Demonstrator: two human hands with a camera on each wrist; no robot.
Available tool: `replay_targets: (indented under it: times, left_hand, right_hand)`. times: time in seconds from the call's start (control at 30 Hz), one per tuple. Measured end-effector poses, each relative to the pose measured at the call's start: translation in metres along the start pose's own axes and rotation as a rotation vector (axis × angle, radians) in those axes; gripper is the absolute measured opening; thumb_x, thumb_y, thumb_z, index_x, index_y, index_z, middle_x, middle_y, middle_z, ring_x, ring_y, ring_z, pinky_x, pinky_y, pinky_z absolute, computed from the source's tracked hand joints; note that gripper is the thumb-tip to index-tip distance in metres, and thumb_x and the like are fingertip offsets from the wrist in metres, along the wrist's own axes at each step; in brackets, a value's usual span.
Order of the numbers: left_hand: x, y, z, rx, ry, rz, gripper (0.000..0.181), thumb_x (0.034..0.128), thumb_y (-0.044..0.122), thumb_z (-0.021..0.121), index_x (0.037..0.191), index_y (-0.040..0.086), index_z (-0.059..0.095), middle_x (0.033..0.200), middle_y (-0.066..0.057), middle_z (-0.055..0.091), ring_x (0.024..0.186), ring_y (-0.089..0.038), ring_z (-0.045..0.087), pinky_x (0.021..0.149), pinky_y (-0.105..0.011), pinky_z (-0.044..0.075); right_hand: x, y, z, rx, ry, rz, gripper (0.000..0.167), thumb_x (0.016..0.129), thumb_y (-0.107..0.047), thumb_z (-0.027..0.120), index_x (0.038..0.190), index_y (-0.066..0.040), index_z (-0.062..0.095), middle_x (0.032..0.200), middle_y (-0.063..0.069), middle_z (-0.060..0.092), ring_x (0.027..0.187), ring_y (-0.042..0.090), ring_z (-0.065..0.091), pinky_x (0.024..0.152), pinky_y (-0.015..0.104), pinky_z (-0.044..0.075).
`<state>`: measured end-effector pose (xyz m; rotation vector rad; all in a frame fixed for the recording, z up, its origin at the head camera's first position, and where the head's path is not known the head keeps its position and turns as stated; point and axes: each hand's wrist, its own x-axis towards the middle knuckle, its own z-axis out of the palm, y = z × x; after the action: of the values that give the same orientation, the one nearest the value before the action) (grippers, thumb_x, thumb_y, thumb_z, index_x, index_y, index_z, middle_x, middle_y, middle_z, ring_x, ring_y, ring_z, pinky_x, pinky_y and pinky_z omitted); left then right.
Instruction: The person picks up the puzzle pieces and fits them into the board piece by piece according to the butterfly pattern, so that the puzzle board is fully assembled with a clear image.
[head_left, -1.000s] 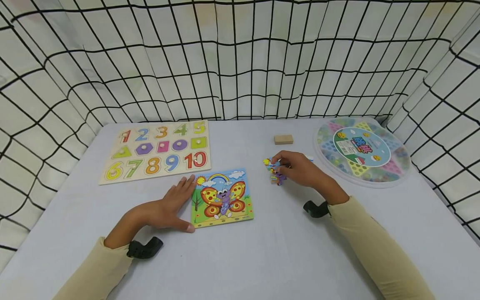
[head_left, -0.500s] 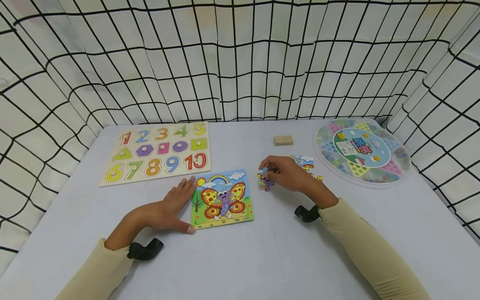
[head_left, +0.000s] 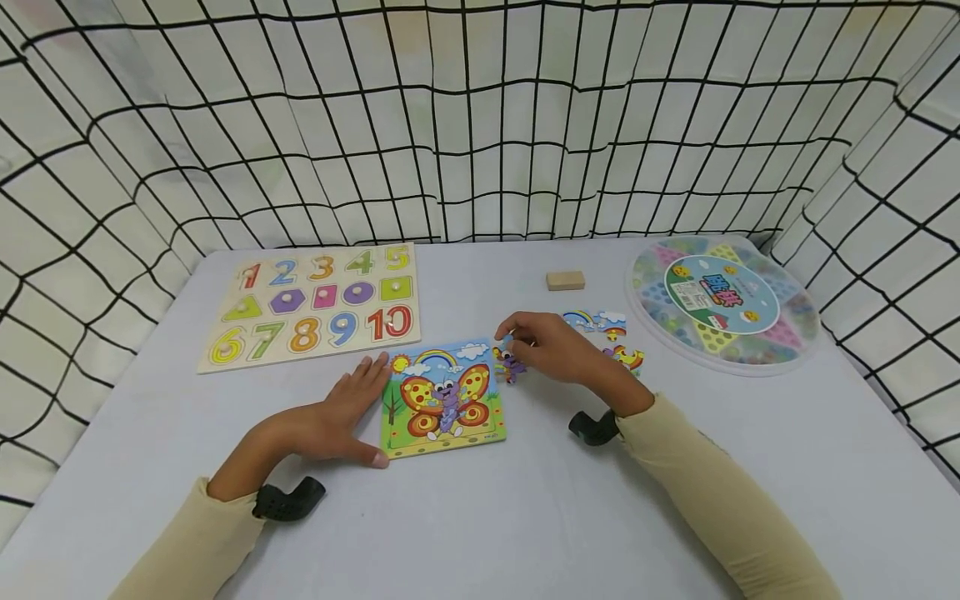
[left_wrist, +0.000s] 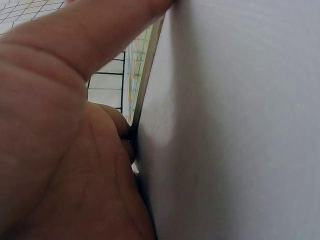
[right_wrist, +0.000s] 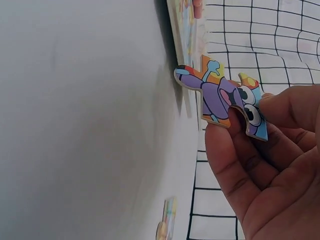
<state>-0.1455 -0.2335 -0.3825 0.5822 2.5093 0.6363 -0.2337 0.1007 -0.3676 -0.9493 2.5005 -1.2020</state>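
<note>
A square butterfly puzzle board (head_left: 446,400) lies flat in the middle of the white table. My left hand (head_left: 322,425) rests along its left edge, fingers spread and thumb by the lower corner; the left wrist view has the palm (left_wrist: 65,150) upright against the tabletop. My right hand (head_left: 551,346) is just beyond the board's upper right edge. It pinches a jigsaw piece (right_wrist: 217,97) between thumb and fingers, printed with the purple butterfly's eyes, mouth and body. In the head view the fingers partly cover this piece (head_left: 507,367).
Loose puzzle pieces (head_left: 600,323) lie behind the right wrist, partly hidden. A small wooden block (head_left: 565,281) sits farther back. At back left is a number-and-shape board (head_left: 324,313); at back right, a round game box (head_left: 723,292). Black netting (head_left: 468,154) surrounds the table.
My right hand has carried the pinched puzzle piece leftward to the board's right edge, uncovering loose pieces behind it. The left hand has stayed where it was.
</note>
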Motion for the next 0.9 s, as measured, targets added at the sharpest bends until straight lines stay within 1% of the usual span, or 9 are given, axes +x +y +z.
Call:
replay_targets:
  times: [0.1,0.23,0.3,0.4,0.53,0.73,0.9]
  left_hand:
    - [0.0,0.002,-0.001,-0.007,-0.002,0.0,0.122,0.0755,0.051,0.078,0.155,0.003,-0.001,0.161,-0.013,-0.016,0.144,-0.034,-0.019,0.114,-0.058,-0.006]
    - [-0.001,0.003,-0.002,-0.017,-0.001,0.002,0.122,0.0755,0.051,0.078,0.155,0.003,-0.001,0.161,-0.013,-0.016,0.144,-0.035,-0.019,0.114,-0.058,-0.006]
    - [-0.001,0.003,-0.002,-0.018,-0.001,0.003,0.122,0.0755,0.051,0.078,0.155,0.003,-0.001,0.161,-0.013,-0.016,0.144,-0.034,-0.019,0.114,-0.057,-0.006]
    - [-0.001,0.002,-0.001,-0.021,0.003,0.009,0.122,0.0756,0.051,0.078,0.155,0.003,-0.001,0.161,-0.013,-0.016,0.144,-0.035,-0.019,0.114,-0.057,-0.006]
    - [-0.001,0.002,-0.001,-0.026,0.009,0.02,0.122,0.0755,0.05,0.079,0.155,0.002,0.0,0.161,-0.014,-0.015,0.144,-0.035,-0.019,0.114,-0.057,-0.006]
    - [0.0,0.002,-0.001,-0.03,-0.002,0.012,0.122,0.0759,0.05,0.078,0.155,0.003,-0.002,0.161,-0.013,-0.016,0.144,-0.035,-0.02,0.114,-0.058,-0.007]
    - [0.0,0.001,-0.001,-0.034,-0.004,0.013,0.122,0.0763,0.05,0.078,0.155,0.003,-0.002,0.16,-0.013,-0.017,0.144,-0.035,-0.021,0.113,-0.058,-0.007]
  right_hand:
    - [0.003,-0.005,0.004,0.015,-0.002,-0.011,0.019,0.096,-0.002,0.054,0.111,-0.007,0.064,0.087,0.002,0.065,0.071,0.016,0.055,0.061,0.028,0.045]
    - [0.008,-0.011,0.01,0.015,-0.002,-0.059,0.017,0.095,-0.002,0.058,0.109,-0.006,0.066,0.096,0.002,0.068,0.078,0.015,0.059,0.066,0.027,0.05]
    - [0.01,-0.014,0.013,0.017,-0.01,-0.076,0.016,0.094,-0.002,0.06,0.109,-0.004,0.067,0.096,0.003,0.068,0.079,0.015,0.06,0.067,0.027,0.052]
    - [0.013,-0.02,0.017,0.021,-0.032,-0.077,0.017,0.094,-0.003,0.061,0.109,-0.003,0.067,0.092,0.002,0.068,0.078,0.014,0.06,0.069,0.026,0.052]
    - [0.015,-0.025,0.023,0.03,-0.054,-0.066,0.017,0.094,-0.005,0.062,0.11,-0.005,0.067,0.091,0.0,0.067,0.078,0.013,0.06,0.07,0.025,0.052]
    - [0.019,-0.03,0.032,0.042,-0.08,-0.079,0.017,0.095,-0.005,0.062,0.111,-0.004,0.067,0.09,0.0,0.067,0.076,0.014,0.061,0.069,0.025,0.053]
    - [0.023,-0.035,0.04,0.032,-0.091,-0.07,0.018,0.094,-0.008,0.063,0.112,-0.006,0.067,0.092,-0.002,0.067,0.081,0.013,0.059,0.072,0.023,0.052]
